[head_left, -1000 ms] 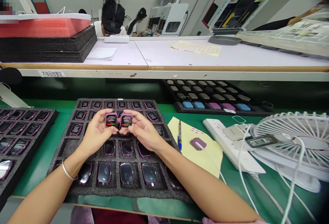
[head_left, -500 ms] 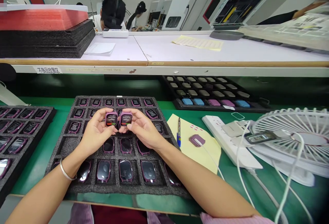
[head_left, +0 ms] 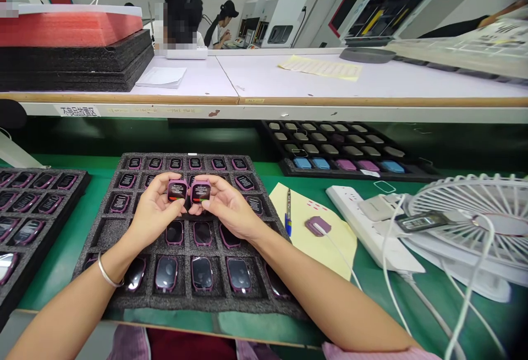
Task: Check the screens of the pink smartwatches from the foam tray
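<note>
My left hand (head_left: 154, 211) pinches a purple smartwatch body (head_left: 177, 190) with a lit screen. A second lit purple watch body (head_left: 201, 191) sits in the fingers of my right hand (head_left: 229, 208), held right beside the first. Both hands hover over the middle of a grey foam tray (head_left: 109, 228). Its pockets hold several more purple watch bodies, lit in the far rows and dark in the near rows (head_left: 202, 273). A silver bangle is on my left wrist.
Another foam tray of watches (head_left: 28, 214) lies at left. To the right are a yellow sheet (head_left: 330, 239) with a pen (head_left: 288, 211) and a purple charger puck (head_left: 317, 225), a white power strip (head_left: 371, 228), a white fan (head_left: 474, 222) and a dark parts tray (head_left: 338, 148). Two people work beyond the upper shelf.
Both hands with the two watches have stayed almost in place, shifting very slightly up and left. The view has tilted a little.
</note>
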`<action>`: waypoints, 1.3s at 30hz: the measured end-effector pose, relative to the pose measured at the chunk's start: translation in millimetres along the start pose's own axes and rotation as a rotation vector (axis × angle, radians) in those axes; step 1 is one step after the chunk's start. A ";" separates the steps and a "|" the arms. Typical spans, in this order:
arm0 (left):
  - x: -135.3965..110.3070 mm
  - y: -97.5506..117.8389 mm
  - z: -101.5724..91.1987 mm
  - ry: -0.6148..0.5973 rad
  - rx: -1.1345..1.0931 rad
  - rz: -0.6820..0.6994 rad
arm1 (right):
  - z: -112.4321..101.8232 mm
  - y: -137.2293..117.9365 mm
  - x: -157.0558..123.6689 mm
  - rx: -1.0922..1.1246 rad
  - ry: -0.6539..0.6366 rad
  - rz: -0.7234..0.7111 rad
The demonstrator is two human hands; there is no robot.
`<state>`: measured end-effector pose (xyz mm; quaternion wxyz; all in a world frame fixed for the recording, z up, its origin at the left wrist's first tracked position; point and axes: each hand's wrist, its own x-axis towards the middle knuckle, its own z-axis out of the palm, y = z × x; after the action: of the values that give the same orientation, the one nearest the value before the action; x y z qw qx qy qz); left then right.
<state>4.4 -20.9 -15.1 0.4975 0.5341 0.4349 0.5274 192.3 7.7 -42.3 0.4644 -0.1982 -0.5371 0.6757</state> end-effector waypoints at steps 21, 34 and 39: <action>-5.3 2.9 2.1 -0.024 -0.102 -0.066 | 0.6 -0.1 0.9 -0.009 0.096 0.011; -5.8 4.2 2.0 -0.031 -0.145 -0.072 | 0.2 0.8 0.9 -0.054 0.082 -0.019; -6.8 3.5 2.3 -0.023 -0.144 -0.071 | 1.2 1.3 1.3 -0.051 0.086 0.001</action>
<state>6.0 -28.2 -12.4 0.5582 0.4872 0.4088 0.5329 190.1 8.1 -42.7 0.4817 -0.2392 -0.5335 0.6528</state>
